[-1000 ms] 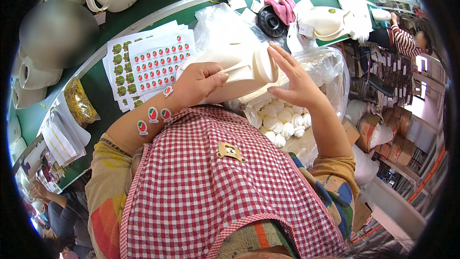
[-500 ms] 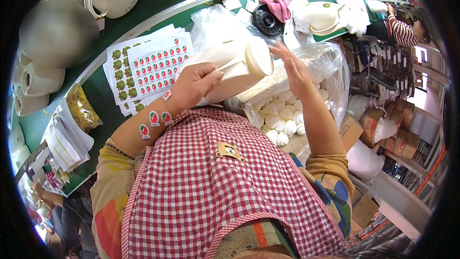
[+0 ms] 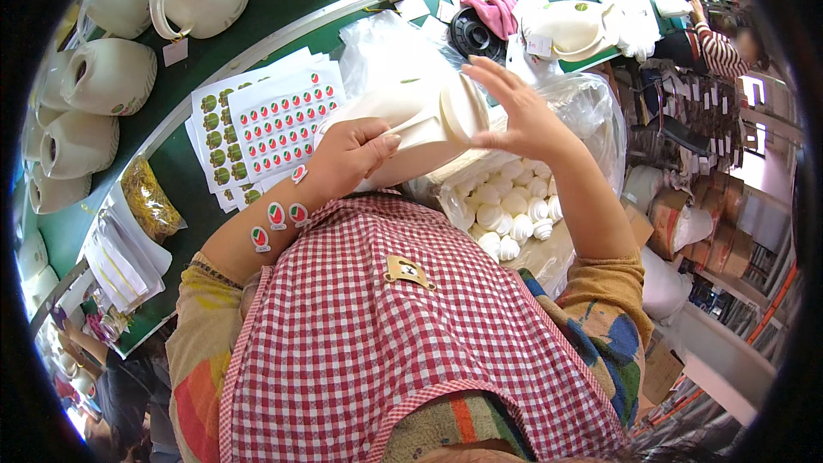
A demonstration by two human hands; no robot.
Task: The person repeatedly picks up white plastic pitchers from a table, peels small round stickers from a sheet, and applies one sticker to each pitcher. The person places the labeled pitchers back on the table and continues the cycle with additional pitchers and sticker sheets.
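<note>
A cream-white jug [image 3: 396, 107] lies tilted on its side in front of my chest, its round end toward the right. My left hand [image 3: 353, 151] is closed around the jug's handle. At the round end, my right hand [image 3: 525, 116] is spread, thumb and fingers apart and nearly around the rim; whether it touches the rim is unclear. Several small red-and-green stickers [image 3: 276, 215] are stuck along my left forearm. Close to my left hand lie sheets of red-and-green stickers [image 3: 287, 120], overlapping sheets with dark green round ones [image 3: 210, 137].
Below the jug's right end, a plastic-lined box holds several white swirled knobs [image 3: 506, 206]. More cream jugs [image 3: 111, 77] stand at the left and back. A black round part [image 3: 477, 34], pink gloves [image 3: 495, 10] and another jug [image 3: 574, 30] lie farther back. A person [image 3: 720, 53] stands far right.
My right hand has come left and up against or close to the jug's round end, its fingers spreading. The left hand and jug stay nearly in place. A person's hand at far right shifted slightly.
</note>
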